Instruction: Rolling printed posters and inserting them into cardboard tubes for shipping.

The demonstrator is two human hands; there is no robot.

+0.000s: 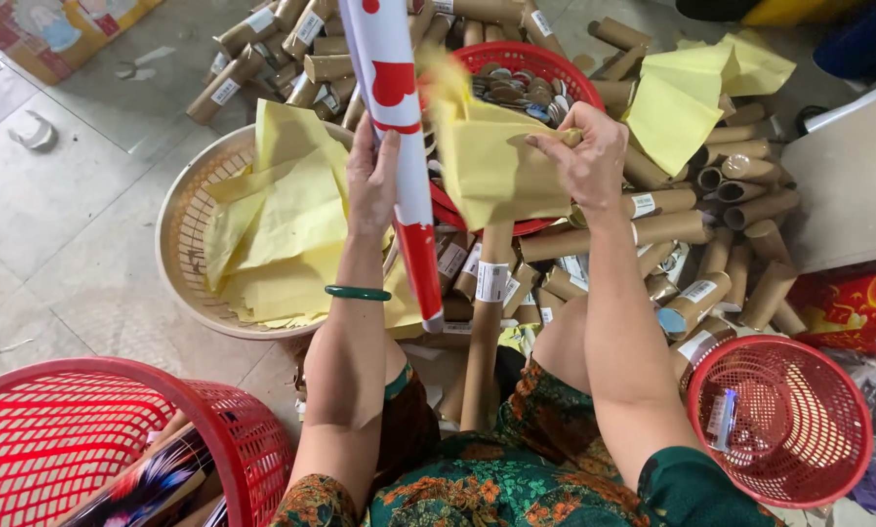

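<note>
Rolled white-and-red poster (pixel 399 127), held upright above the lap, grasped by the left hand (pixel 371 181). Right hand (pixel 586 156) pinches a yellow paper sheet (pixel 491 161) beside it. Beige basket (pixel 179 229) of yellow sheets lies left; cardboard tubes (pixel 692 224) surround.

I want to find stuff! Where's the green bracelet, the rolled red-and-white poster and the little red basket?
green bracelet (pixel 357 293), head view, on the band's front at the left wrist
rolled red-and-white poster (pixel 400 107), head view, mid-roll above the left hand
little red basket (pixel 799 434), head view, inner mesh wall
</note>
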